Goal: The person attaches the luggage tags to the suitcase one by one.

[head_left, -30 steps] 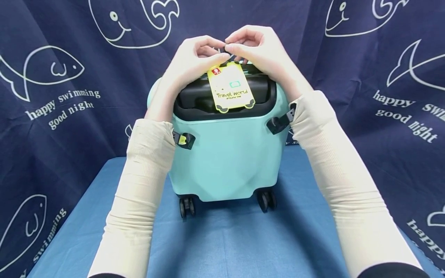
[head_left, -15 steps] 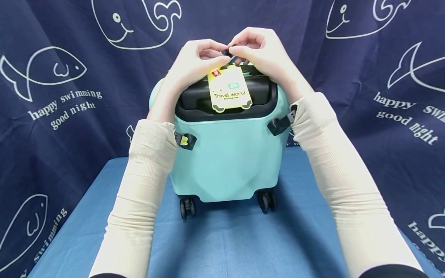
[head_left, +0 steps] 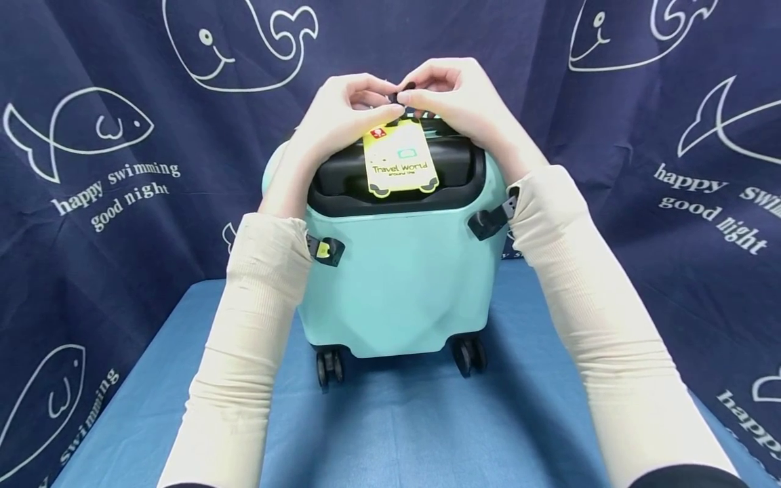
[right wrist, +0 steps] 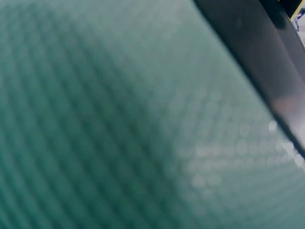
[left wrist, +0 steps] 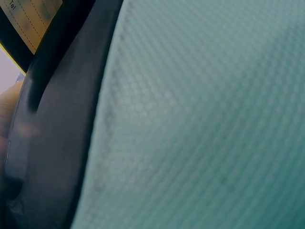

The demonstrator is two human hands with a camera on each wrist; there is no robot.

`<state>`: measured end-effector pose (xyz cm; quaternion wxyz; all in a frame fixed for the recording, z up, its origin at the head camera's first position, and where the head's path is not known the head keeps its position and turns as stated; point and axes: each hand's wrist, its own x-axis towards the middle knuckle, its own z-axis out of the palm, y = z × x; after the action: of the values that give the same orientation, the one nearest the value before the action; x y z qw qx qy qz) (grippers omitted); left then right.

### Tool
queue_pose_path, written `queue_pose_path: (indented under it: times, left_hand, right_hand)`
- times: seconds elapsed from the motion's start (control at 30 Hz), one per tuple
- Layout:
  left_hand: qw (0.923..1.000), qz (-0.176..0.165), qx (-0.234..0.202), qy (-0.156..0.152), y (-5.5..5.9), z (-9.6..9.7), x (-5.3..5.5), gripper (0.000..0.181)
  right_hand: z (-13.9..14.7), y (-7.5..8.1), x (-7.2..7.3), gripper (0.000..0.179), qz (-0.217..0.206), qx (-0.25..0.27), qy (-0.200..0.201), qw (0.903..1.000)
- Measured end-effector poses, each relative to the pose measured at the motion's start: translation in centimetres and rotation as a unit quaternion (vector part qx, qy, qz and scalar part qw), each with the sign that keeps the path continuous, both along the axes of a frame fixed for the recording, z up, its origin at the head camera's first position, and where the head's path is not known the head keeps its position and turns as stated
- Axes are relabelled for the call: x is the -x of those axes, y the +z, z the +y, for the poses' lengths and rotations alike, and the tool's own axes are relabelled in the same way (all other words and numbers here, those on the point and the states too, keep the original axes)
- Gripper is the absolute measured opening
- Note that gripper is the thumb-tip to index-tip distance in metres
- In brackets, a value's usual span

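Observation:
A small turquoise suitcase stands upright in the middle of the head view. From the black strap above its top recess hangs a yellow luggage tag printed "Travel World". My left hand pinches the strap between thumb and fingers just above the tag. On the other side my right hand pinches the strap's end, and the two sets of fingertips nearly meet. In the left wrist view the lined back of the luggage tag shows beside the black recess; the right wrist view is mostly suitcase shell.
The suitcase stands on black wheels on a blue cloth-covered table. Black strap-like pieces with buckles project near its sides by my wrists. Dark blue curtains with white whale drawings surround the table.
Both hands have lowered slightly, the right one more. The black strap end now sticks up between the right fingertips, and the tag has shifted slightly left.

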<state>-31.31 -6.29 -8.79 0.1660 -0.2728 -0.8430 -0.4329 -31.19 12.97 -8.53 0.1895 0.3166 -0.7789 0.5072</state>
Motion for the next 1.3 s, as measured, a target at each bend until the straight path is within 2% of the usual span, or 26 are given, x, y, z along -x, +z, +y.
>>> queue_pose_path:
  times: [0.13,0.37,1.03,1.3]
  left_hand:
    - [1.0,0.007,0.003,-0.003,-0.02,-0.01,0.08,0.038]
    - [0.9998,-0.001,-0.009,-0.018,-0.07,0.08,0.24,0.037]
    - [0.9999,-0.004,0.015,0.002,-0.02,0.07,-0.13,0.037]
    - [0.9999,-0.002,0.015,-0.001,-0.03,0.13,-0.12,0.037]
  right_hand:
    - [0.02,-0.04,0.12,0.011,0.0,0.002,0.001,1.0]
    - [-0.07,-0.11,0.1,0.007,-0.005,0.018,0.011,0.9998]
    - [-0.32,0.03,-0.17,0.008,-0.027,0.016,-0.012,0.9994]
    - [-0.23,0.06,-0.16,0.013,-0.027,0.019,-0.013,0.9994]
